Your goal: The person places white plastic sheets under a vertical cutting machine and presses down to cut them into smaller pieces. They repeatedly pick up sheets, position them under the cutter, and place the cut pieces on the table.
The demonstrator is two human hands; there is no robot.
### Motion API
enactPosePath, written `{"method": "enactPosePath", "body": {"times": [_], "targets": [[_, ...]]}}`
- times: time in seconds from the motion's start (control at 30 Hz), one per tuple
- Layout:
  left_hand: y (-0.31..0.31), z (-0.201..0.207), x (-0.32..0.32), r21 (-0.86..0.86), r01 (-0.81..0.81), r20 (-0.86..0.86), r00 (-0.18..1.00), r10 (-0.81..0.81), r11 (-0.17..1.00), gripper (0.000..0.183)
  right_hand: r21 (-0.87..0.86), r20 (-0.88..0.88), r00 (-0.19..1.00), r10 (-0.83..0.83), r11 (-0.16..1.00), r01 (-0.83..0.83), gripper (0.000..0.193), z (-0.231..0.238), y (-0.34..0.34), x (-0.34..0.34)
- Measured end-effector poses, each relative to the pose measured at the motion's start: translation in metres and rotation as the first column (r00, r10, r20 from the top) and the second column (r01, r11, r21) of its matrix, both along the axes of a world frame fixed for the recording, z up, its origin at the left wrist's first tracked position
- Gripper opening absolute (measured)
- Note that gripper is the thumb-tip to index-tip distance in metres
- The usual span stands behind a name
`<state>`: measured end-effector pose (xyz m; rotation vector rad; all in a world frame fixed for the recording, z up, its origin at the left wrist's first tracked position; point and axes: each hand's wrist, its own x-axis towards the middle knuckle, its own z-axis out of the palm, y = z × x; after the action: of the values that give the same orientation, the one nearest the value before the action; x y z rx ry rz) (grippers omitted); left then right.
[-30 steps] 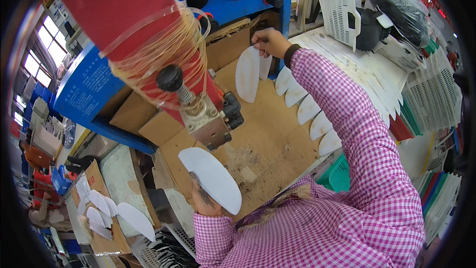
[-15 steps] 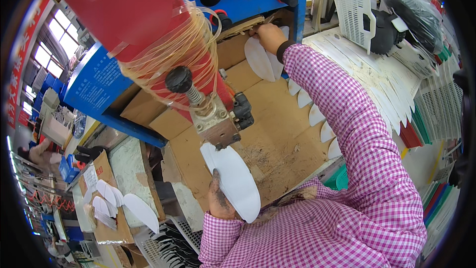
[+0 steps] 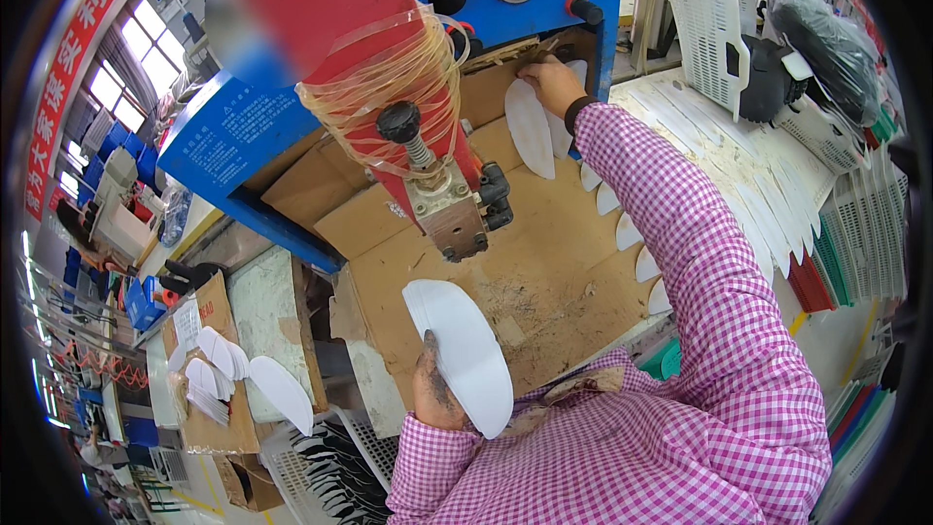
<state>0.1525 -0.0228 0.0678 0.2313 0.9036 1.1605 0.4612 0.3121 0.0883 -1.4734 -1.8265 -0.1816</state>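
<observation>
My left hand [image 3: 438, 391], with dark smudges on it, grips a white half-oval sheet piece [image 3: 460, 355] by its left edge, thumb on top. The piece is tilted, just below and apart from the metal head [image 3: 455, 224] at the end of a red machine arm [image 3: 374, 19]. Far back, under the blue machine housing, my right hand [image 3: 554, 86] is closed at the top end of another white half-oval piece [image 3: 530, 131]. Its fingertips are partly hidden there. A further white piece [image 3: 561, 136] stands right behind that one.
Cardboard [image 3: 554, 243] lines the worktop, with white pieces [image 3: 627, 231] along its right edge. The blue housing [image 3: 238, 131] frames the back. More white pieces [image 3: 209, 374] lie on the left table, others [image 3: 768, 204] on the right table. A white basket [image 3: 714, 24] stands at back right.
The view has shifted, so the machine sits further right and higher. The white piece in my left hand has come away from the metal head. My right hand stays at the back piece.
</observation>
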Motion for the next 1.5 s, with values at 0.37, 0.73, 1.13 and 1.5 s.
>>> {"method": "enactPosePath", "body": {"times": [0.37,0.73,1.13,1.5], "targets": [[-0.008,0.01,0.008,0.085,0.072,0.077,0.994,-0.078,0.994,0.063,-0.121,-0.063,0.996,0.059,0.99,-0.066,0.028,-0.002,-0.017,0.005],[-0.01,0.002,0.016,0.106,0.093,0.147,0.983,-0.108,0.99,0.059,0.093,-0.277,0.927,0.254,0.967,-0.238,0.042,0.003,-0.078,0.013],[0.03,0.011,0.036,0.044,0.192,0.12,0.973,-0.196,0.98,0.053,-0.242,-0.568,0.823,-0.007,0.957,-0.158,0.032,-0.02,-0.209,0.07],[0.132,0.036,0.024,0.469,-0.061,0.032,0.998,0.052,0.881,0.046,-0.221,-0.615,0.78,0.12,0.922,-0.317,0.025,-0.014,-0.221,0.047]]}}
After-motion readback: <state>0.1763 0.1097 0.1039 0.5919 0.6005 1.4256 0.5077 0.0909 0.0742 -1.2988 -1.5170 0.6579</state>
